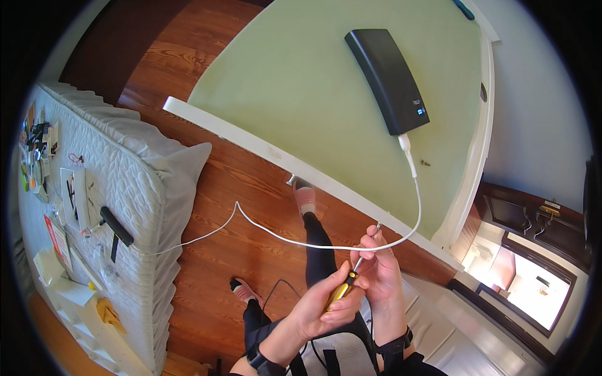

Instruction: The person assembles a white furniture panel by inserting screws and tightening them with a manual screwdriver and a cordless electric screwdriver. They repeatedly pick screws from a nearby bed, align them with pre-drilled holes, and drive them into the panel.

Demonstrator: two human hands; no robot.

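My left hand (323,308) is wrapped round the yellow-and-black handle of a screwdriver (340,294). Its thin metal shaft points up and away into the fingers of my right hand (381,266). These fingers are pinched round a small metal piece (377,228) that looks like a screw, close to the white edge (326,183) of a pale green panel (301,94). A white cable (313,243) passes over my right fingers. It plugs into a black power bank (389,81) lying on the panel. A small screw (426,163) lies near the power bank.
A metal bolt (290,179) sticks out from the panel's white edge. On the left, a white quilted mattress (132,175) bears a black bar-shaped device (116,225), joined to the cable, and assorted parts. A teal-handled tool (464,9) lies at the far right corner. Wooden floor shows between.
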